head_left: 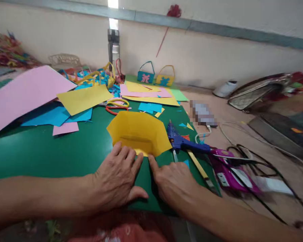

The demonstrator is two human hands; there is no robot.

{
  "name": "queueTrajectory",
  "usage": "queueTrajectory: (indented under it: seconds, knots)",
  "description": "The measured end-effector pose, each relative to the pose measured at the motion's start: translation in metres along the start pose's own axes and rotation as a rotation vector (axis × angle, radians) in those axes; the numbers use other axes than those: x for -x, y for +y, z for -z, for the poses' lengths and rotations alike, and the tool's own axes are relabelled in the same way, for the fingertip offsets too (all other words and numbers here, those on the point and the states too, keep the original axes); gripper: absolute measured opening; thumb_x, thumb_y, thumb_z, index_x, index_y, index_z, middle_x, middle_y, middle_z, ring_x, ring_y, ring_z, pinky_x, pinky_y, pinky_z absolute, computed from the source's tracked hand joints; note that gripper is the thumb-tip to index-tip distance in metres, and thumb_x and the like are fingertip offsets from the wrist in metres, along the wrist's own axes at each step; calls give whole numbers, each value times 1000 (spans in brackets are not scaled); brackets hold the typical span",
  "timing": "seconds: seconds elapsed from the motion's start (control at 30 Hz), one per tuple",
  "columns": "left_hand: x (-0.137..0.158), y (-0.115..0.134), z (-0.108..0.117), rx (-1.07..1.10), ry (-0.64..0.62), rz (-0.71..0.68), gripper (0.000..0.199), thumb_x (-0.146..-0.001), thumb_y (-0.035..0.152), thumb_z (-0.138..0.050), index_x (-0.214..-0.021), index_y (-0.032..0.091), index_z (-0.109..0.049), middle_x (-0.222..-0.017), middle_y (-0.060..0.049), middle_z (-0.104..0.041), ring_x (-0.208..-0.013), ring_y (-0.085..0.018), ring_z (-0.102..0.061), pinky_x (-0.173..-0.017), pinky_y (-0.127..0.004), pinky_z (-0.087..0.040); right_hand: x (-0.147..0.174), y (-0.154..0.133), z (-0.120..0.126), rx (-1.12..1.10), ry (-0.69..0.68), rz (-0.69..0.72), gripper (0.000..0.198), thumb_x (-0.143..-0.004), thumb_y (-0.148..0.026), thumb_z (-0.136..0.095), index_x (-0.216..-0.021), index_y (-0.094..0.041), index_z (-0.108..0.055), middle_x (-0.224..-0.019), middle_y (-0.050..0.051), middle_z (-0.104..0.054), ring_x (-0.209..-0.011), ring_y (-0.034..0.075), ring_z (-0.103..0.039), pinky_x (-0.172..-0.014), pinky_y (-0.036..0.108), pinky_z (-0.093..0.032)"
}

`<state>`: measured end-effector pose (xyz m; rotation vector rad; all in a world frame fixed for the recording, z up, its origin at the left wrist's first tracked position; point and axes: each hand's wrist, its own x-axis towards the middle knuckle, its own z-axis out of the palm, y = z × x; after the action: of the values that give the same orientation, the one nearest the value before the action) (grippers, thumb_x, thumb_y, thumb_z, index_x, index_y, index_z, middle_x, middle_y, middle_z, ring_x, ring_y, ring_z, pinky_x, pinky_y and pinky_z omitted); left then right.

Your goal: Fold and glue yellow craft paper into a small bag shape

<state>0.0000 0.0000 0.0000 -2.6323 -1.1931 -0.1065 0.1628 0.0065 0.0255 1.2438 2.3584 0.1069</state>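
A folded yellow paper piece point(141, 129) with flared flaps stands partly upright on the green table, its inside facing me. My left hand point(120, 174) lies palm down with fingers stretched out, the fingertips touching the near edge of the paper and the thumb spread apart. From the right, my right hand point(175, 179) touches that same edge with its index finger extended and its other fingers curled under. The undersides of both hands are hidden. Just right of the paper lies a blue glue gun point(184, 143).
Behind the paper lie scissors point(117, 105) and blue scraps point(150, 107). Pink card point(30, 90) and yellow card point(84, 98) cover the left side. Two small paper baskets point(145, 76) stand at the back. Cables and a magenta object point(232, 169) are on the right.
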Motion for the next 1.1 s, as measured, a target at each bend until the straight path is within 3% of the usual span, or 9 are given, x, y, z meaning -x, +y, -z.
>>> queueTrajectory:
  seconds: [0.2,0.43,0.63,0.77,0.83,1.1]
  knots:
    - [0,1,2,-9,-23,6,81,-78,73,-19,-106,8,-58,-93,-15,-57,-79,-28,-50,-72,-43,-37,-6,2,7,1,-12,-24,50,-82,-14,-49,-130,-2,-41,-67,13,-70,-59,25,-69,-49,28,-48]
    - [5,9,-3,-5,-39,-40,90,-77,74,-18,-110,1,-57,-103,-22,-59,-91,-33,-54,-79,-44,-41,-7,1,7,34,31,-29,44,-80,-9,-49,-124,-3,-46,-63,11,-68,-57,20,-67,-47,24,-44]
    - [13,19,-11,-35,-22,-27,92,-80,71,-21,-125,-6,-44,-120,-32,-51,-113,-42,-48,-91,-49,-37,-2,-9,-4,101,387,32,20,-76,-4,-49,-86,-12,-64,-74,11,-67,-66,23,-63,-48,30,-46]
    - [17,20,-14,6,-3,-24,80,-86,61,-26,-129,-6,-39,-128,-31,-45,-118,-41,-44,-97,-50,-34,-6,-14,-19,95,725,184,31,-80,-9,-43,-106,-4,-59,-103,18,-66,-94,27,-61,-73,37,-52]
    - [19,18,-14,19,4,-20,75,-88,55,-28,-129,-7,-38,-130,-31,-44,-119,-41,-44,-98,-50,-34,-11,-15,-26,74,800,238,37,-80,-9,-41,-114,0,-54,-113,21,-62,-105,28,-57,-84,40,-49]
    - [20,11,-6,150,-59,28,79,-84,61,-34,-131,-2,-38,-133,-27,-43,-123,-40,-41,-98,-49,-38,-18,-17,-34,-10,711,247,43,-76,-7,-41,-117,1,-52,-114,20,-62,-106,27,-58,-86,38,-50]
